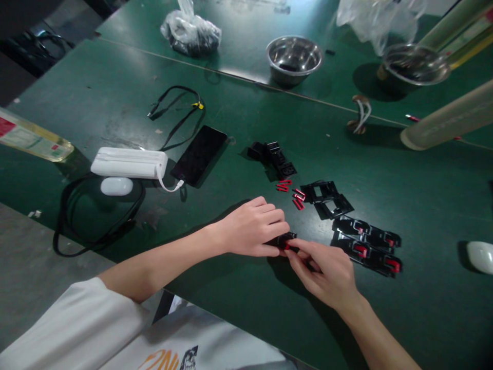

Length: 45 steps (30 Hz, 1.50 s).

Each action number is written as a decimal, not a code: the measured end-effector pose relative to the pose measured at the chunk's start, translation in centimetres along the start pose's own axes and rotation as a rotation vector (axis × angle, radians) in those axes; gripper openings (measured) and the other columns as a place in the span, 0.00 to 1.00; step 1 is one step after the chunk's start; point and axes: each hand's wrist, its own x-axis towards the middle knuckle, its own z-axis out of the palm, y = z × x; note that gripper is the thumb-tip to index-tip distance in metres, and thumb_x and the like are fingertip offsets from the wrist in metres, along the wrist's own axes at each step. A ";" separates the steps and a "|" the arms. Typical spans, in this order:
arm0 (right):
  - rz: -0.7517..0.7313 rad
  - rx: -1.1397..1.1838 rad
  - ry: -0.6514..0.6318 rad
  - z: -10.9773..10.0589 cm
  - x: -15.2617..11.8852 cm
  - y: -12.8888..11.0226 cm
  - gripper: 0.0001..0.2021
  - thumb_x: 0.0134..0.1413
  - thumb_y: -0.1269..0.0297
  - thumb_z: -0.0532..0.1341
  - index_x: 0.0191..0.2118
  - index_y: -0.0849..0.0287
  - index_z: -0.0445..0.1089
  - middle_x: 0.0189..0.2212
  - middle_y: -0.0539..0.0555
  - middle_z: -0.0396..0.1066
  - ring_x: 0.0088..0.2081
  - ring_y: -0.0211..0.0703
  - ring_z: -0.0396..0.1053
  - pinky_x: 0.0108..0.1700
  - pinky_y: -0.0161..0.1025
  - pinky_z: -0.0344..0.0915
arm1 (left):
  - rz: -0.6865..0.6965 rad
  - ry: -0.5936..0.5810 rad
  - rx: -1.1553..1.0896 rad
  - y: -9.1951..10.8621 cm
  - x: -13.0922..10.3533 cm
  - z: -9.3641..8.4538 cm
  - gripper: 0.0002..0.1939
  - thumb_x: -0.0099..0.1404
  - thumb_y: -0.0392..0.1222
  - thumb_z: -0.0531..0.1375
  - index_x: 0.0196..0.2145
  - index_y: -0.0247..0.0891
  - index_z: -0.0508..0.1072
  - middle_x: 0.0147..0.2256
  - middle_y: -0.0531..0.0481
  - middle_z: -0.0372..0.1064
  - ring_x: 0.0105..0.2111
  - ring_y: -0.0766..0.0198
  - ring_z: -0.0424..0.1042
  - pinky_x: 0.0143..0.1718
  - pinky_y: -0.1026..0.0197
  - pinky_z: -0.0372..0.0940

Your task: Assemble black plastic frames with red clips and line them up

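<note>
Near the table's front edge, my left hand (257,228) is closed around a small black plastic part (283,239), most of it hidden under the fingers. My right hand (325,270) pinches at the right end of that part, where a bit of red shows by the fingertips; I cannot make out whether it is a separate piece. Just beyond lie several small red clips (298,198) and some black plastic frames (327,198). To the right, black pieces fitted with red clips (365,245) lie in rows. Farther back are loose black plastic parts (275,158).
A phone (200,155) is cabled to a white power bank (129,162), with a white case (116,186) and black cables (65,221) nearby. Metal bowls (295,60), a bagged bundle (191,33) and bottles (36,139) stand around. A white mouse-shaped object (480,257) lies right.
</note>
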 end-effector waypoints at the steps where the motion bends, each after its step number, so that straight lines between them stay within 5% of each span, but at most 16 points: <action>1: 0.003 -0.001 0.000 0.0 0.0 0.0 0.08 0.67 0.73 0.65 0.49 0.57 0.74 0.23 0.42 0.71 0.17 0.29 0.62 0.22 0.31 0.60 | 0.001 0.002 -0.001 0.0 0.0 0.0 0.17 0.73 0.55 0.62 0.45 0.36 0.75 0.42 0.45 0.76 0.39 0.56 0.71 0.42 0.51 0.57; 37: 0.031 -0.022 -0.019 0.2 -0.2 0.2 0.10 0.68 0.70 0.64 0.52 0.58 0.72 0.24 0.43 0.73 0.18 0.30 0.63 0.22 0.32 0.61 | 0.001 -0.013 -0.011 -0.1 0.0 -0.2 0.17 0.73 0.54 0.62 0.45 0.35 0.76 0.42 0.45 0.76 0.39 0.56 0.71 0.42 0.51 0.58; 45: -0.087 -0.034 0.021 0.0 -0.2 0.0 0.09 0.65 0.74 0.67 0.49 0.60 0.74 0.24 0.44 0.72 0.20 0.30 0.65 0.25 0.33 0.61 | 0.009 -0.009 -0.017 -0.2 0.0 -0.1 0.17 0.74 0.54 0.60 0.46 0.35 0.76 0.42 0.44 0.75 0.39 0.56 0.71 0.42 0.52 0.59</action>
